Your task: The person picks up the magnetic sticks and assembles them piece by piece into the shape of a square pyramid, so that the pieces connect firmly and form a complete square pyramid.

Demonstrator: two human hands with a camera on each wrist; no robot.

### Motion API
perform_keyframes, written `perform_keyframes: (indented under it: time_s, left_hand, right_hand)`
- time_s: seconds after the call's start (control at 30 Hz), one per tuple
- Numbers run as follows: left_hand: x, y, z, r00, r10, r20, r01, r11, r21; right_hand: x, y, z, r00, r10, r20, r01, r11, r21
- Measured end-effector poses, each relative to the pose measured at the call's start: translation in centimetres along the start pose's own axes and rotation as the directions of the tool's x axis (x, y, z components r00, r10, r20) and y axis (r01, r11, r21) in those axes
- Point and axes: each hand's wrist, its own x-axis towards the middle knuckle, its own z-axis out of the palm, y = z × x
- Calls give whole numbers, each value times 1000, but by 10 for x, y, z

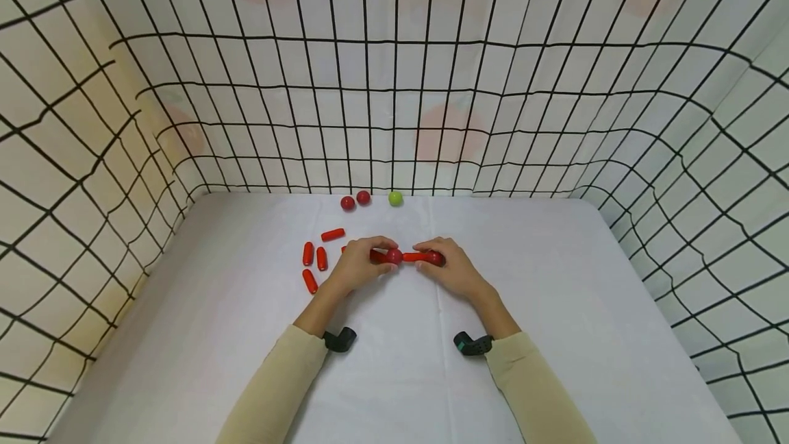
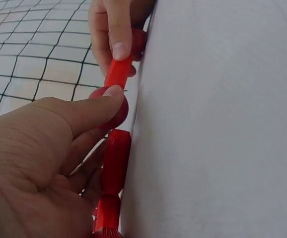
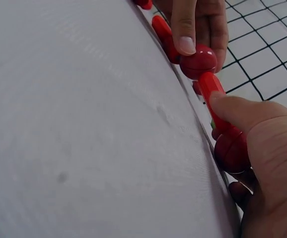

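In the head view my left hand (image 1: 360, 266) pinches a dark red ball (image 1: 394, 256) between thumb and fingers. My right hand (image 1: 453, 267) grips a bright red stick (image 1: 414, 257), its thumb lying along the stick in the right wrist view. One end of this stick meets the ball in my left hand. Its other end meets a second dark red ball (image 3: 231, 150), partly hidden by my right hand. Beneath my left fingers is another red stick (image 2: 116, 161); a small gap parts it from the ball in the left wrist view.
Several loose red sticks (image 1: 322, 258) lie on the white table (image 1: 542, 279) left of my left hand. Two dark red balls (image 1: 348, 203) and a green ball (image 1: 395, 198) sit at the back edge. Black wire mesh (image 1: 394, 90) stands around the back and sides.
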Motion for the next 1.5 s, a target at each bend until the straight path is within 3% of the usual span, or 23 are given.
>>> perform_keyframes:
  time_s: [0.3,0.63,0.8,1.17,1.5]
  left_hand:
    - [-1,-2,-3,999,16,34,-17,1000,25]
    - [-1,0,-11,999,38,39,-45,978,205]
    - [-2,0,-11,999,41,27,-46,967,249]
    - [-2,-2,-8,995,94,31,-99,956,275]
    - [-2,1,-8,980,170,101,-191,947,259]
  right_hand:
    - [1,-2,1,1000,-1,0,1,999,-43]
    - [-4,-6,1,999,36,-26,-37,998,-42]
    - [-7,-11,0,998,62,-24,-63,997,-34]
    - [-12,-18,0,996,92,-12,-92,995,-34]
    - [-14,-21,-2,999,8,40,-5,997,-75]
